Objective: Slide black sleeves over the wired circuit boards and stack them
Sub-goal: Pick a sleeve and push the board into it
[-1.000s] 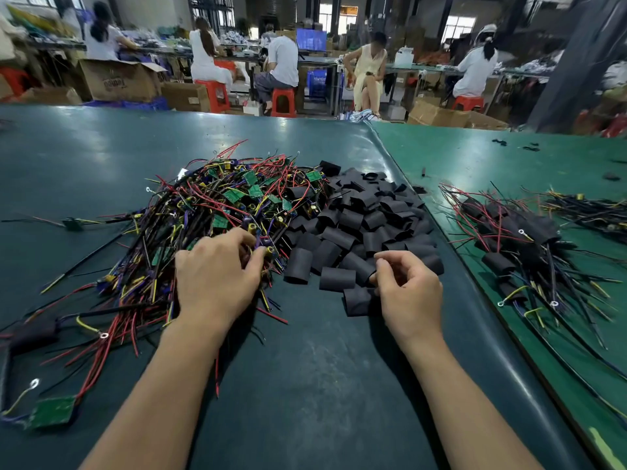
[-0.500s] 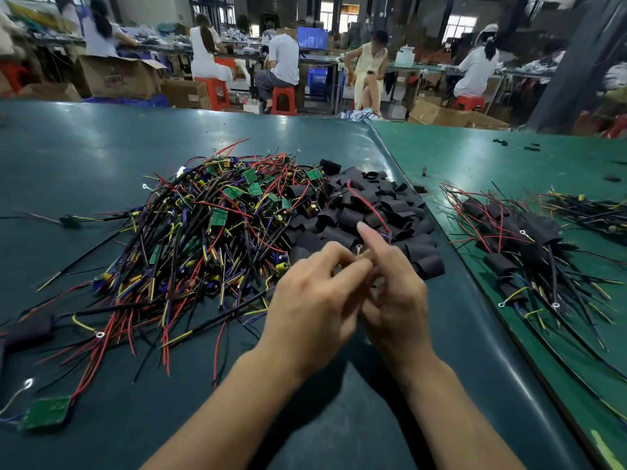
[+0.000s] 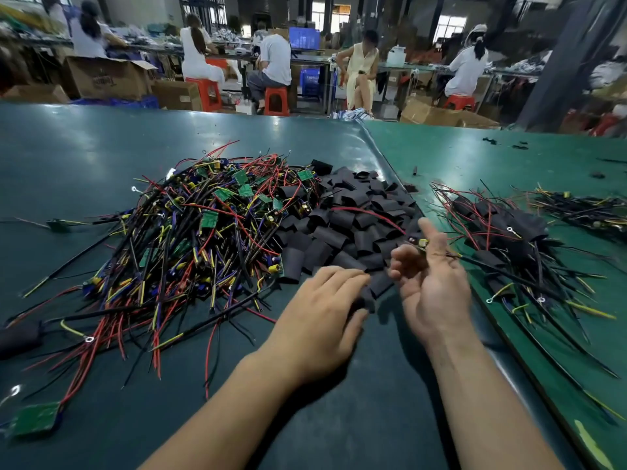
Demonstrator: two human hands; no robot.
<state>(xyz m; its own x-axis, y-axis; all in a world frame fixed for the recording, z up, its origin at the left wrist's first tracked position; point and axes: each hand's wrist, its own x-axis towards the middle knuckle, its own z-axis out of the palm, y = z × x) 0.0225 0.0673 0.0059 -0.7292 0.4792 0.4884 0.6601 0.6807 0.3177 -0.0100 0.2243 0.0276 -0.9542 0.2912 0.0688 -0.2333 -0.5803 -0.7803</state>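
Observation:
A tangled pile of wired circuit boards [image 3: 217, 228] with red, black and yellow wires lies left of centre on the dark mat. Beside it on the right lies a heap of black sleeves [image 3: 356, 215]. My left hand [image 3: 319, 320] grips one black sleeve [image 3: 371, 293] between fingers and thumb at the heap's near edge. My right hand [image 3: 434, 286], palm turned up, holds a wired board [image 3: 421, 242] at its fingers. The board's red wire trails up-left over the sleeves and its black wires run right. A stack of sleeved boards [image 3: 502, 232] lies on the green mat at the right.
A second bundle of wires [image 3: 580, 208] lies at the far right. A loose green board [image 3: 34, 418] sits at the near left, and a sleeved one [image 3: 20, 337] above it. A raised seam [image 3: 383, 164] splits the dark and green mats. Seated people work at benches behind.
My hands, joined over the sleeve heap half a second ago, have parted. The left dropped toward me with a sleeve. The right turned palm up and shifted right with the wired board.

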